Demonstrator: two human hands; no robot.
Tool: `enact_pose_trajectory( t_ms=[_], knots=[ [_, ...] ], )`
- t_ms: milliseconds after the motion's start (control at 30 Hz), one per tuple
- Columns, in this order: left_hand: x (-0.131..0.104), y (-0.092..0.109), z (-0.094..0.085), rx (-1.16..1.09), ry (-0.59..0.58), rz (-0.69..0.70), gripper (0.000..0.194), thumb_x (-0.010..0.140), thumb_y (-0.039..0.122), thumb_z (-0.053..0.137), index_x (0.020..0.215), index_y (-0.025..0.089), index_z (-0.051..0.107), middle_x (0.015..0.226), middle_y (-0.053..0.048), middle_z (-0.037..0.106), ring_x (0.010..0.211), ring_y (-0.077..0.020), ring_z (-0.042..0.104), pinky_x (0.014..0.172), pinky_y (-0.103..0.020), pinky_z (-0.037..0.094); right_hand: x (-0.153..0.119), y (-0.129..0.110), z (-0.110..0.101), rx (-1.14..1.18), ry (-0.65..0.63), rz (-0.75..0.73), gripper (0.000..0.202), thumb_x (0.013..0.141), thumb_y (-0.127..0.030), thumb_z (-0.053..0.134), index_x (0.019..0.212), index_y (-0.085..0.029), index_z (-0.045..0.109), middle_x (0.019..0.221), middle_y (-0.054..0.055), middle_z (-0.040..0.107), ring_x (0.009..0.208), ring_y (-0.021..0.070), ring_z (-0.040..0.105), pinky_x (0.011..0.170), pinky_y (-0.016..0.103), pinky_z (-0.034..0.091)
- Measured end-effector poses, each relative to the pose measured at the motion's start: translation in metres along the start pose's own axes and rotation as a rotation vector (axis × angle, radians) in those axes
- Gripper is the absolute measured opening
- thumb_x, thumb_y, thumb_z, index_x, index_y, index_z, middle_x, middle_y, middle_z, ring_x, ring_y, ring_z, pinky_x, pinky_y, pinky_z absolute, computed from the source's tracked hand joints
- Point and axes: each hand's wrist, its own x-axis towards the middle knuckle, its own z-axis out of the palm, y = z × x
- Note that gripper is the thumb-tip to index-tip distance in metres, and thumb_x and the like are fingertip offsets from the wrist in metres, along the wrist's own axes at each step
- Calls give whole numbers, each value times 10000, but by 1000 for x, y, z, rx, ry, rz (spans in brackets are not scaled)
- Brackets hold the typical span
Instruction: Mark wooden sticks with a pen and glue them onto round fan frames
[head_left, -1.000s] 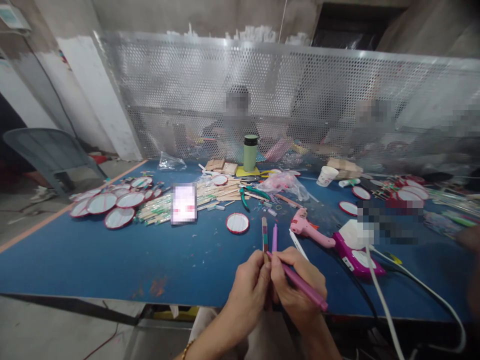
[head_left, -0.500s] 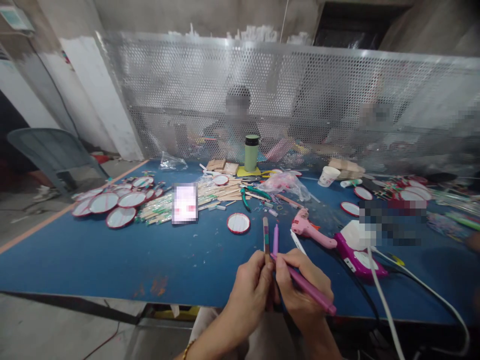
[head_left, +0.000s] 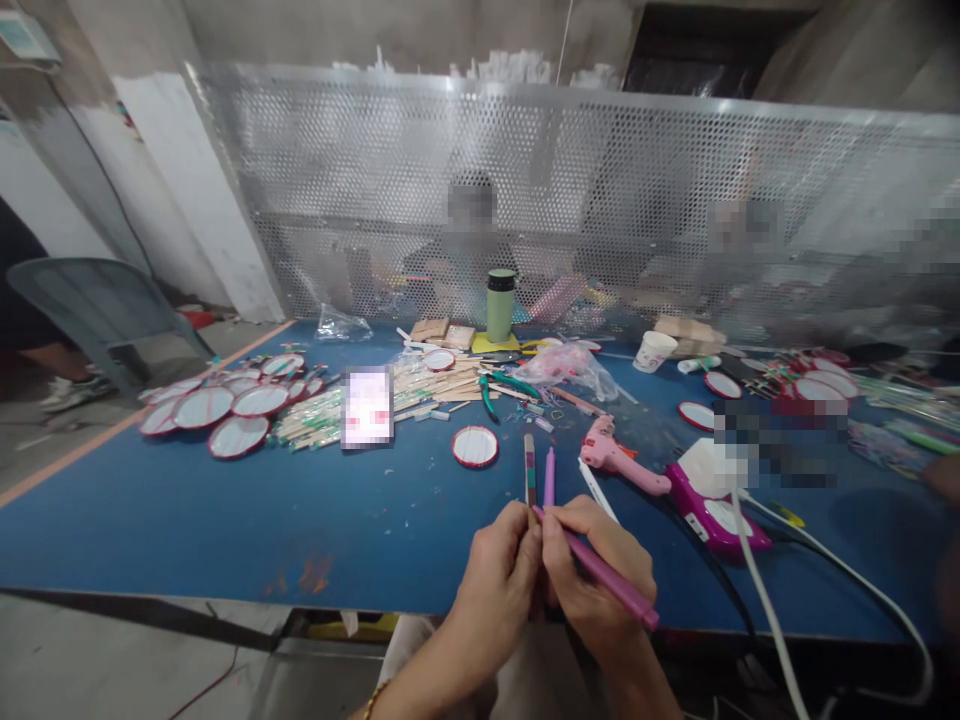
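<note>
My left hand (head_left: 499, 560) is closed around a flat wooden stick (head_left: 529, 470), which points away from me and carries purple and green bands on its upper part. Pinched in my right hand (head_left: 596, 565) is a pink-purple marker (head_left: 611, 580), its tip at the stick just above my left thumb. Whether the tip touches the wood I cannot tell. Just beyond my right fingers lies a purple marker or its cap (head_left: 550, 475), with a white pen (head_left: 596, 488) beside it. The lower end of the stick is hidden by my hands.
A round red-rimmed disc (head_left: 475, 446) lies ahead, and more discs (head_left: 202, 408) pile up at left. Bundled sticks (head_left: 315, 415), green-handled pliers (head_left: 489, 397), a pink glue gun (head_left: 622, 458), a green bottle (head_left: 500, 308) and a paper cup (head_left: 654, 351) are on the table. Cables run at right.
The marker in my right hand has shifted slightly left and down along the stick. The whole view has moved a little; my left hand keeps its hold.
</note>
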Motion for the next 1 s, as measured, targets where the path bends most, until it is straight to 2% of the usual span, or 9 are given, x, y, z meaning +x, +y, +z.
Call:
enact_pose_trajectory(
  t_ms=[233, 400, 600, 767, 900, 1000],
  knots=[
    [-1, -4, 0, -11, -26, -30, 346, 954, 514, 419, 777, 217, 434, 539, 60, 488, 428, -95, 430, 424, -200, 353, -1, -1, -1, -21, 35, 57, 132, 901, -96, 588, 807, -181, 626, 639, -10, 641, 532, 94, 606, 526, 202, 484],
    [-1, -2, 0, 18, 23, 16, 365, 938, 516, 454, 737, 211, 442, 577, 48, 482, 487, -96, 434, 465, -202, 361, -3, 0, 1, -21, -14, 37, 123, 905, -128, 591, 805, -181, 638, 641, -6, 642, 547, 105, 616, 546, 218, 489],
    [0, -2, 0, -17, -33, -18, 372, 947, 548, 419, 771, 220, 432, 549, 54, 491, 439, -96, 418, 432, -202, 346, -3, 2, 1, -33, 28, 43, 125, 898, -102, 594, 808, -177, 637, 634, -7, 643, 529, 95, 609, 523, 201, 479],
    [0, -4, -1, 51, 39, 29, 384, 931, 533, 456, 738, 201, 451, 617, 37, 490, 529, -94, 440, 495, -198, 374, -2, 0, 1, -16, -4, 19, 107, 895, -122, 595, 824, -175, 654, 648, -3, 656, 557, 109, 632, 549, 215, 500],
    [-1, -2, 0, -4, -17, -25, 377, 937, 550, 426, 766, 215, 435, 547, 64, 460, 442, -89, 406, 430, -196, 339, -2, 0, 2, -55, 44, 52, 123, 899, -114, 593, 810, -184, 640, 637, -14, 650, 529, 98, 616, 525, 205, 487],
    [-1, -3, 1, 1, 2, -14, 372, 932, 538, 445, 759, 210, 442, 576, 56, 469, 465, -89, 416, 443, -196, 354, -1, 0, 2, -46, 25, 44, 108, 897, -120, 598, 827, -186, 647, 649, -11, 660, 542, 102, 629, 527, 208, 493]
  ],
)
